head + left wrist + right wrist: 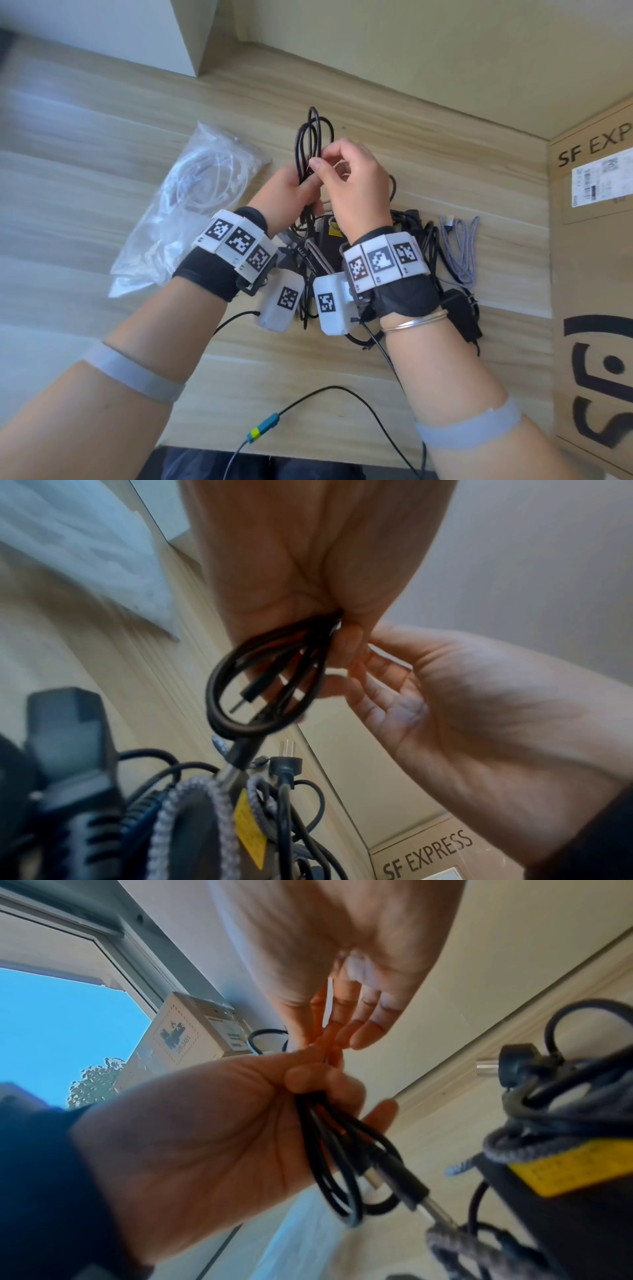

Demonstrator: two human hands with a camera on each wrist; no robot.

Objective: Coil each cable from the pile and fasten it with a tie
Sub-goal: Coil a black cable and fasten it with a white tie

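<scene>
Head view: nearest the person, a thin black lead with a teal and yellow connector (263,425) lies on the wooden worktop (102,342). Just beyond it sits the pile of cables (404,260), black leads tangled with a black power brick that has a yellow label; a grey braided cable (460,250) lies coiled just to its right. Above the pile, the left hand (284,195) grips a black cable (313,144) gathered into loops, fingers curled round the middle of the bundle. The right hand (356,185) pinches something thin and pale, seemingly a tie, at the same spot, thumb and forefinger closed. Left of the hands lies a clear plastic bag (191,212) of white ties. A cardboard box (596,274) stands at the far right.
</scene>
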